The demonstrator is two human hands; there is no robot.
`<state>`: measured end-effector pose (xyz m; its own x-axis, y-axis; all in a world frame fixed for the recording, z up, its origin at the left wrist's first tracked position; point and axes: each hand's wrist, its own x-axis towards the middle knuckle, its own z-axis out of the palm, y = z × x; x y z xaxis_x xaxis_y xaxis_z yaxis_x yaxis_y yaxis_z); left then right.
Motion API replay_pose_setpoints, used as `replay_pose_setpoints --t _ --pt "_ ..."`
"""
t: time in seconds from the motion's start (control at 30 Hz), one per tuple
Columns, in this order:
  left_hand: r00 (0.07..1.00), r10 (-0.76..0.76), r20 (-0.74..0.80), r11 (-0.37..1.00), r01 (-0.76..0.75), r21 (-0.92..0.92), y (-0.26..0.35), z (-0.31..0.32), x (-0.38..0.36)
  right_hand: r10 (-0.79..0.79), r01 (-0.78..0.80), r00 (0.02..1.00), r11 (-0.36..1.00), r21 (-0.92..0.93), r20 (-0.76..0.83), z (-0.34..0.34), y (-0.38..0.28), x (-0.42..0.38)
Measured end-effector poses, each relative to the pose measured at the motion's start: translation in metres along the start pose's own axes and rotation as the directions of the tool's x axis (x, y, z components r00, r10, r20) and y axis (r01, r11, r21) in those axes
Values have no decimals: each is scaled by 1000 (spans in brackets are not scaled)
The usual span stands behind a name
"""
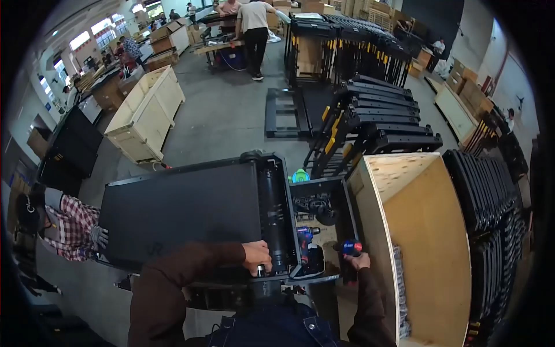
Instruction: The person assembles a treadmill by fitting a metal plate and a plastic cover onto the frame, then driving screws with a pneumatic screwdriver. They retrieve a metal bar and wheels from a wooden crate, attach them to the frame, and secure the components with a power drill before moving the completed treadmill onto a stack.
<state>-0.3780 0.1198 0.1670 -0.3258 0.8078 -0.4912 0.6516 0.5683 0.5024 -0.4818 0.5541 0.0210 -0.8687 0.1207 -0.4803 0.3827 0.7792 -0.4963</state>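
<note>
A treadmill deck with a black belt (185, 199) lies before me, its roller (276, 222) exposed at the right end. My left hand (256, 255) is closed at the near right corner of the deck; a short shiny cylinder pokes out below the fingers, too small to name. My right hand (361, 262) grips a blue and red cordless drill (350, 248) over the black tray (342, 199) beside the deck. Inside that tray lie a second cordless drill (305, 232) and a dark heap of small parts (315, 205).
A tall open plywood crate (430, 231) stands close on my right. Behind it are stacked black frames (485, 191); more frames (384, 110) stand ahead. At the deck's left end a co-worker in a checked shirt (78, 222) bends over. Another wooden crate (144, 115) sits beyond.
</note>
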Motion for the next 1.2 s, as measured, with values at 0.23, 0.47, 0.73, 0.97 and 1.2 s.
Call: replay_pose_setpoints --t 0.23,0.47,0.73,0.97,1.2 --pt "993 34 -115 999 -37 -27 -8 15 1 -192 221 972 944 246 -138 44 38 12" --pt "999 -20 -46 997 17 -73 0 5 -3 -213 335 937 773 539 -277 -51 -11 -138" --pt "995 -90 31 990 93 -110 8 -5 -4 -369 -12 876 626 779 310 -33 -32 -215" --pt "996 -84 31 991 87 -106 10 -5 -5 -347 -139 837 612 779 422 -17 -15 -209" --pt "997 -76 20 992 77 -96 8 -2 -5 -350 -134 819 653 745 454 -21 -26 -206"
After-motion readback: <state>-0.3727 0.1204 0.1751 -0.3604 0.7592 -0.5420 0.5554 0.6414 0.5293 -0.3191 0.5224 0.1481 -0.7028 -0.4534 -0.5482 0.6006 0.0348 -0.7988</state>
